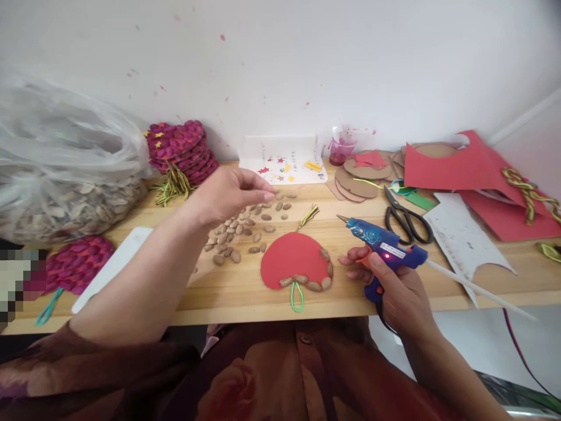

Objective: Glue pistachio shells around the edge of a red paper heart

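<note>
My right hand (397, 286) grips a blue glue gun (379, 240) with an orange trigger, a lit red light and a white glue stick out of its back. Its nozzle points left, toward a round red card (293, 254). Brown oval nutshells (313, 286) line the card's lower and right edge. A green loop (297, 297) hangs from its near side, and a yellow-green tassel (309, 216) sticks out at the far side. Above a scatter of loose nutshells (232, 228), my left hand (239, 193) has thumb and fingers pinched together; whatever is between them is too small to make out.
On the left are a clear plastic bag (65, 199) of shells, stacked purple shell-covered discs (179, 146) and a white strip (111, 269). A sticker sheet (283, 161) and a cup (340, 149) stand by the wall. Black scissors (407, 219), cardboard discs (357, 184) and red card scraps (482, 193) lie right.
</note>
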The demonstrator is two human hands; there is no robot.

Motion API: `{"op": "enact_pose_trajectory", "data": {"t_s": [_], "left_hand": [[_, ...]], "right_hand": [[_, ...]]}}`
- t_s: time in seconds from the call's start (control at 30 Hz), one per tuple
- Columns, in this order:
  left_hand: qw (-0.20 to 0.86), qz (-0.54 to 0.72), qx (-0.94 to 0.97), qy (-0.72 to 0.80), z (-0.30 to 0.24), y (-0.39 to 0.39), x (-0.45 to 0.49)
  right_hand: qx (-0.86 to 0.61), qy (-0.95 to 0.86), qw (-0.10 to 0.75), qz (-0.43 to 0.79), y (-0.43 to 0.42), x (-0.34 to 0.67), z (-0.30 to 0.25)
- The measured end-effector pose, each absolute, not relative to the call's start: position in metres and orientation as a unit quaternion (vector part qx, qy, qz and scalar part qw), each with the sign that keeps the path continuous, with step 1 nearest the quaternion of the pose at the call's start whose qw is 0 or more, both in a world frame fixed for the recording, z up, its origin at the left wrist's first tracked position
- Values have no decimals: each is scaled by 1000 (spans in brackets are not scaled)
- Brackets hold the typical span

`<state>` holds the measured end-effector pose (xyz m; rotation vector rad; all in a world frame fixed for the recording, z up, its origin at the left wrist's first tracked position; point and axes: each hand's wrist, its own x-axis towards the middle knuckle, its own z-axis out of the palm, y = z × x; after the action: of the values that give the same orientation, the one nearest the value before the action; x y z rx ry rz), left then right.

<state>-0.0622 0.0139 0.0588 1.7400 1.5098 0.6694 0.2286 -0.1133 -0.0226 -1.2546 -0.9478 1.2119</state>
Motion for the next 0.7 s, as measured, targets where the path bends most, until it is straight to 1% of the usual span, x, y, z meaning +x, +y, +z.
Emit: {"op": "enact_pose_trajectory", "data": {"t_s": [0.1,0.2,0.27,0.37,0.43,0.5,0.57,0.7], "left_hand": [[530,257,610,530,54,-3,-46],[660,277,519,467,46,-11,-39],[717,285,476,423,41,-14,-38],[743,289,454,397,38,-19,-39],[722,295,473,410,37,-23,-40],[658,292,536,441,37,-27,-40],[538,288,638,469,35,-31,-40],[225,275,824,441,22,-35,-37]], "right_hand": [[-525,-404,547,513,-113,229,-24],[-516,-412,547,515,-114,231,-27],[-510,-417,547,516,-114,232,-29],[-506,-423,548,515,-113,233,-31],[-504,-422,549,516,-113,233,-31],[-505,-419,550,517,-112,233,-30],[-508,-418,549,515,-112,232,-29],[-505,-430,547,510,-112,232,-28]]}}
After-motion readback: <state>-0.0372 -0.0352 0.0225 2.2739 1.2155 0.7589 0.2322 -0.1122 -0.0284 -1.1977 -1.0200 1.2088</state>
